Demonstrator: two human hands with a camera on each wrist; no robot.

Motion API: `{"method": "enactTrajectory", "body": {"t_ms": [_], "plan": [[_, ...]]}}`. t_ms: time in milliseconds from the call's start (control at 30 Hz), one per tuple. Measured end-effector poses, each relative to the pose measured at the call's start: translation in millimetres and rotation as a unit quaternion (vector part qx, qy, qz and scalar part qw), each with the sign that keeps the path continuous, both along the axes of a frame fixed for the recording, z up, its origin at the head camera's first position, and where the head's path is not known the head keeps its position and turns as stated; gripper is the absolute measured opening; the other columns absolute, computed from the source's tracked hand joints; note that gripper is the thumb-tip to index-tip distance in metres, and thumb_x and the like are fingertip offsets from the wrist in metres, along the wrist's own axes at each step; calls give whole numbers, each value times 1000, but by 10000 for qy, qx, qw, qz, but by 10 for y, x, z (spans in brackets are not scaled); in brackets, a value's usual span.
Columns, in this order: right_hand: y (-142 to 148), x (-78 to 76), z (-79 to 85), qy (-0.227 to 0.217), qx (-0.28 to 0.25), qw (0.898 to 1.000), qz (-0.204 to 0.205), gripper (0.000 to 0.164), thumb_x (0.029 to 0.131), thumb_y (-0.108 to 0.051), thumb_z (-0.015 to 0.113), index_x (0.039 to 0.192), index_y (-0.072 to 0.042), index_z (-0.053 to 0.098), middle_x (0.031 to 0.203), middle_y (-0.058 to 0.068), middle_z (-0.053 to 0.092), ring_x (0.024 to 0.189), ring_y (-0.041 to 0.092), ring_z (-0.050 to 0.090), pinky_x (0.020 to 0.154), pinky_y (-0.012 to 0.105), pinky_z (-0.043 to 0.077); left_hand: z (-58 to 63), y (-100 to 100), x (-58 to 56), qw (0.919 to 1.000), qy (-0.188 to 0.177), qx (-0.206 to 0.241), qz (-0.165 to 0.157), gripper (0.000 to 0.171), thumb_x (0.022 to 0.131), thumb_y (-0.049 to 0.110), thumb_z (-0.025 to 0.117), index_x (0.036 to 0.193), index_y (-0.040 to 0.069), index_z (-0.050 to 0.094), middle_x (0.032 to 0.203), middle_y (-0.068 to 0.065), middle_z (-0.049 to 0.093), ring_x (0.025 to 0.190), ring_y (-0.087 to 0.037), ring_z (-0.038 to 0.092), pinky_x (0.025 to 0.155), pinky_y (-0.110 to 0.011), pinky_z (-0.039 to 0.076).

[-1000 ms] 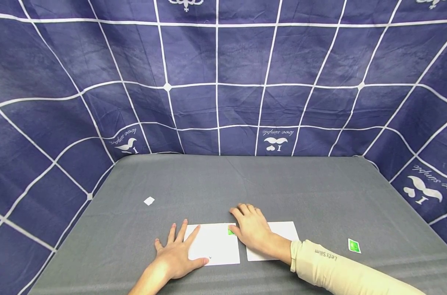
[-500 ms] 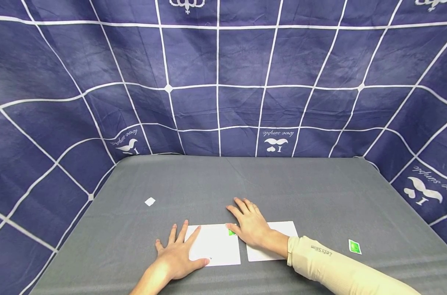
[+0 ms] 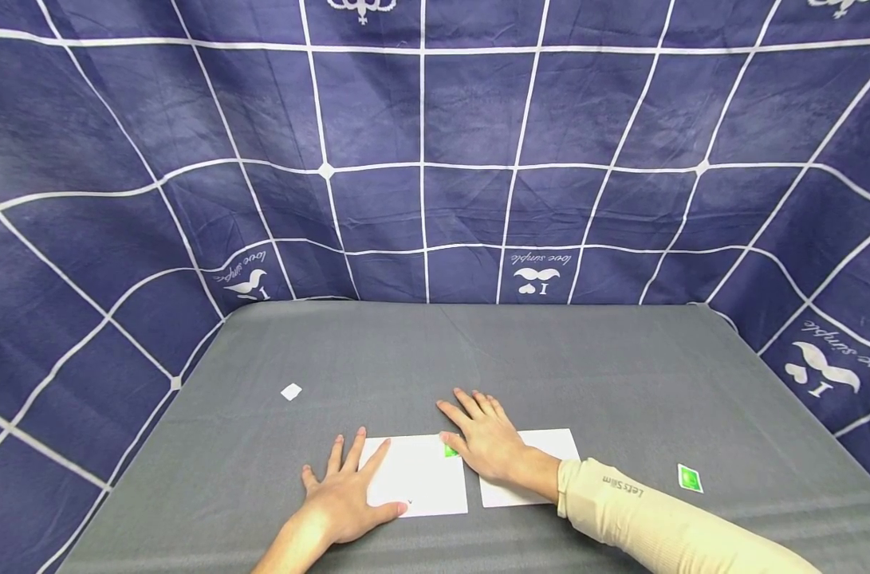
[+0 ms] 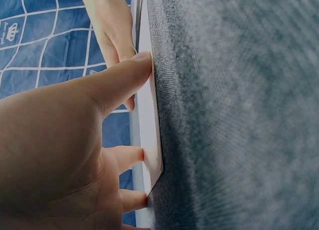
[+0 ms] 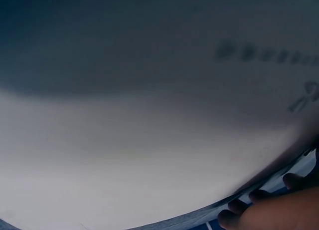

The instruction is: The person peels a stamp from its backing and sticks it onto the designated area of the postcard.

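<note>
Left hand (image 3: 344, 496): fingers spread, thumb on left white card (image 3: 420, 482) near six o'clock, forefinger at ten o'clock corner. Right hand (image 3: 490, 442): spread, thumb at green piece (image 3: 450, 451), card's two o'clock corner; heel over right white card (image 3: 558, 445), contact unclear. Best, probably: left pins card, right thumb smooths piece outward. Second green piece (image 3: 689, 478) three o'clock, white scrap (image 3: 291, 391) ten.

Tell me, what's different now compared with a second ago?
The right hand has shifted slightly left and forward, its fingers reaching out straighter. Nothing was visibly picked up or let go. The left hand, both white sheets, the small white piece and the green-faced card look unmoved.
</note>
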State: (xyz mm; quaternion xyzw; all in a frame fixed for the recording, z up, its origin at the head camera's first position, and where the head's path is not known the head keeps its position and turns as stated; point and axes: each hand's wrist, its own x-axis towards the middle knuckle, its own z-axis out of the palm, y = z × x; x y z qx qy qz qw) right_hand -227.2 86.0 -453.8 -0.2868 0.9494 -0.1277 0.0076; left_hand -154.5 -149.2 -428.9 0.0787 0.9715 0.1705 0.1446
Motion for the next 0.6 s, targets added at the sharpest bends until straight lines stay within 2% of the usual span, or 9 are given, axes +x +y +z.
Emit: {"method": "enactTrajectory", "body": {"t_ms": [600], "plan": [[24,-15,9,-20,-21,10000,36,44,101,-32,45,141,-14,46,144,16,40,130,42,35,103,55,28,8,3,-8,10000,3,-75,2,90,76,65,65,147,17,37,153,-20,21,136,-50,13,88,-81,10]]}}
